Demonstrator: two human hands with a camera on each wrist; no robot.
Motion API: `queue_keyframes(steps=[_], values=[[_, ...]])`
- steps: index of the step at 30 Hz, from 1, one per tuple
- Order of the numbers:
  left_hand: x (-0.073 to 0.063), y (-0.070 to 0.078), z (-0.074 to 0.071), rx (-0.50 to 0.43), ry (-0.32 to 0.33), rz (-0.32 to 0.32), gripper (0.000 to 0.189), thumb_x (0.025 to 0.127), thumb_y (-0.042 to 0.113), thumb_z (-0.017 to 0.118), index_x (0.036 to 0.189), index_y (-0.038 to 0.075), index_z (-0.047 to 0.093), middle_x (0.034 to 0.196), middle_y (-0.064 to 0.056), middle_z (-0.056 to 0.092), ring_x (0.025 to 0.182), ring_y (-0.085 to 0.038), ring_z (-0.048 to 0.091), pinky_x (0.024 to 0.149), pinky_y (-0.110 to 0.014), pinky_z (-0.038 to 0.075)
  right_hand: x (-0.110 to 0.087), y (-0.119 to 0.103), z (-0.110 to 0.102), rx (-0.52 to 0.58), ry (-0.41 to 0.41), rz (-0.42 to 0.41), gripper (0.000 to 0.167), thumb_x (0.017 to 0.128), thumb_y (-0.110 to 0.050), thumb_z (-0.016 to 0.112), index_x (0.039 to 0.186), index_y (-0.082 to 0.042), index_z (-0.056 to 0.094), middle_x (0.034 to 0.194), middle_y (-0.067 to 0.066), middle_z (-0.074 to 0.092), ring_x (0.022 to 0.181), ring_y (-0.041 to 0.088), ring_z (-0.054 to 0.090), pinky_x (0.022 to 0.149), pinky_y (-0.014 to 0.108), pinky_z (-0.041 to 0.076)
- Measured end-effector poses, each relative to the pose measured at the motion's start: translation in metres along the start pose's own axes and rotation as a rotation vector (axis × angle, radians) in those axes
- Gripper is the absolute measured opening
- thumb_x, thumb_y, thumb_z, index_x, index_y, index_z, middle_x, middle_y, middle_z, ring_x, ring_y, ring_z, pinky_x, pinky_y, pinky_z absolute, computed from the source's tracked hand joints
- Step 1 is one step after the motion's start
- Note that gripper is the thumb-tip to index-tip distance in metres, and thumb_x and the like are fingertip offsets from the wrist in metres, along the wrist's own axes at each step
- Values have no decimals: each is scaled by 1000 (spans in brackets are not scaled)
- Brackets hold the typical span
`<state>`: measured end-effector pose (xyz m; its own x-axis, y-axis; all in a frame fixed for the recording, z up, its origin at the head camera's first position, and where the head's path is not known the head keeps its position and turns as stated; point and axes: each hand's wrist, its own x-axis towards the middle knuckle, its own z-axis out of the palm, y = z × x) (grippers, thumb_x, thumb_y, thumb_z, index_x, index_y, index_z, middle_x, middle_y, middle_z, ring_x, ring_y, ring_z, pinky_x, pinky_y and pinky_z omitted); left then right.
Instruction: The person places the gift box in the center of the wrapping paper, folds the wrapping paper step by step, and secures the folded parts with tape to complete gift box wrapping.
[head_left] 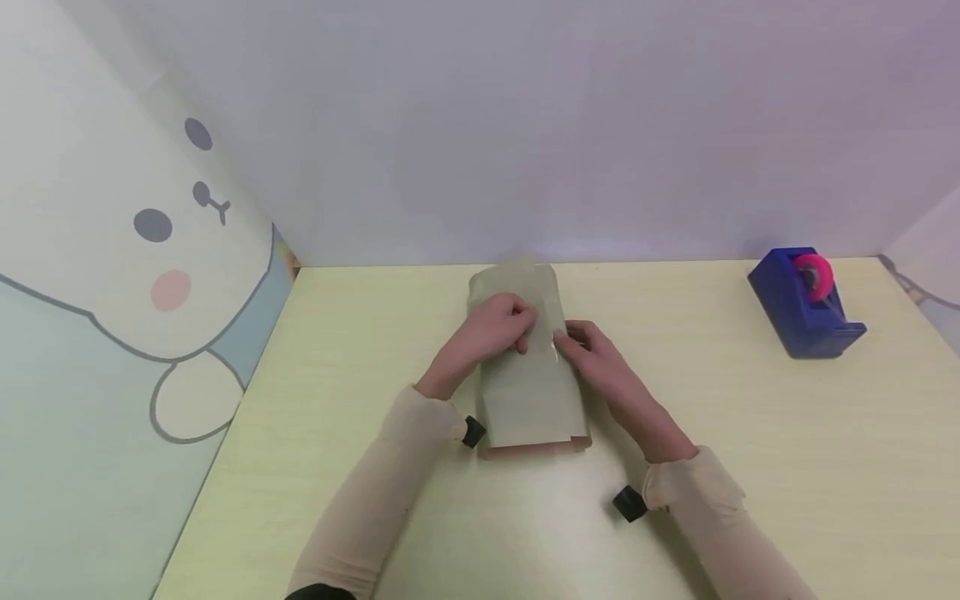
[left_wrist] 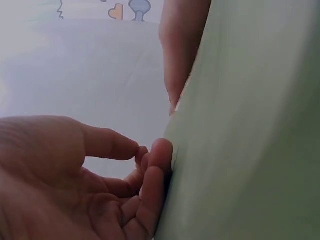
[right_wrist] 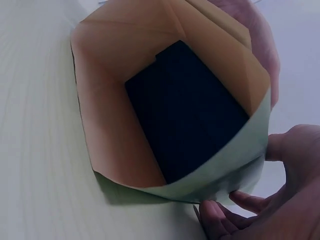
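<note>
A sheet of wrapping paper, pale green outside and brown-pink inside, is folded into a sleeve lying lengthwise on the table. In the right wrist view, the sleeve's near end gapes, and a dark blue box sits inside. My left hand rests on the top face with curled fingers; in the left wrist view, its fingers touch the paper and nothing shows between them and the thumb. My right hand grips the sleeve's right side, thumb on top, fingers lower down. A shiny bit, perhaps clear tape, shows by that thumb.
A blue tape dispenser with a pink core stands at the back right of the pale wooden table. A plain wall rises behind the table. A cartoon-printed panel borders the left side.
</note>
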<state>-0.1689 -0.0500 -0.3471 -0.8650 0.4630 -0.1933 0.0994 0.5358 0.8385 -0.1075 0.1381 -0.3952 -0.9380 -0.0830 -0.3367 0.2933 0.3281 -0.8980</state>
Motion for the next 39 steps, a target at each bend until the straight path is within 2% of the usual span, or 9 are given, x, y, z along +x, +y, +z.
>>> queue_keyframes(steps=[5, 9, 11, 15, 17, 22, 29, 34, 39], values=[[0, 0, -2, -3, -29, -22, 38, 104, 15, 48, 66, 12, 47, 57, 0, 54, 56, -12, 50, 57, -24, 38, 2, 0, -1, -12, -17, -11, 74, 106, -55, 49, 159, -7, 32, 160, 19, 40, 141, 33, 44, 117, 51, 37], [-2, -5, -2, -93, 10, -15, 27, 107, 19, 49, 84, 7, 58, 65, -2, 60, 60, -11, 57, 61, -22, 46, 1, 1, 4, -46, -13, -41, 79, 103, -51, 60, 159, -6, 28, 164, 22, 37, 147, 39, 44, 117, 55, 41], [-5, -12, 1, -203, 125, 2, 21, 107, 19, 52, 96, 4, 62, 76, -4, 64, 66, -12, 61, 64, -22, 50, 0, 2, 5, -31, -10, -36, 80, 101, -49, 63, 159, -6, 28, 162, 21, 38, 146, 39, 46, 116, 55, 43], [-19, -28, 12, -343, 455, 18, 19, 105, 17, 58, 120, 5, 60, 112, -9, 64, 94, -18, 62, 81, -29, 52, -2, 5, 5, 7, -18, -12, 82, 101, -47, 64, 159, -3, 28, 161, 22, 40, 143, 38, 48, 116, 53, 44], [-25, -35, 19, -352, 527, -34, 31, 103, 17, 61, 130, 6, 55, 128, -13, 56, 110, -22, 58, 91, -35, 51, -3, 7, 3, 1, -23, -7, 82, 101, -48, 63, 160, -3, 28, 161, 22, 40, 143, 38, 49, 116, 54, 44], [-30, -39, 36, -371, 462, -165, 69, 96, 21, 70, 152, 9, 31, 150, -20, 36, 137, -35, 43, 113, -52, 43, -4, 4, -1, -31, -29, -14, 81, 102, -51, 60, 162, -5, 30, 160, 22, 43, 139, 37, 53, 113, 52, 46], [-22, -42, 41, -293, 457, -121, 83, 94, 26, 74, 156, 10, 21, 151, -24, 30, 139, -38, 35, 116, -57, 38, -4, -3, 1, -46, -53, -98, 62, 106, -43, 56, 152, -2, 47, 133, 24, 65, 102, 22, 71, 86, 33, 58], [-10, -47, 31, -347, 409, -145, 86, 98, 31, 69, 161, 13, 14, 156, -23, 31, 142, -38, 41, 117, -55, 41, -4, -1, 0, -40, -52, -108, 57, 106, -44, 57, 145, -3, 54, 126, 21, 69, 93, 15, 71, 83, 30, 57], [2, -61, 0, -430, 343, -118, 64, 110, 35, 47, 164, 14, 20, 161, -14, 36, 146, -30, 43, 122, -49, 36, -3, 1, 1, -15, -71, -93, 55, 105, -43, 59, 143, -4, 55, 122, 20, 69, 92, 16, 71, 84, 31, 57]])
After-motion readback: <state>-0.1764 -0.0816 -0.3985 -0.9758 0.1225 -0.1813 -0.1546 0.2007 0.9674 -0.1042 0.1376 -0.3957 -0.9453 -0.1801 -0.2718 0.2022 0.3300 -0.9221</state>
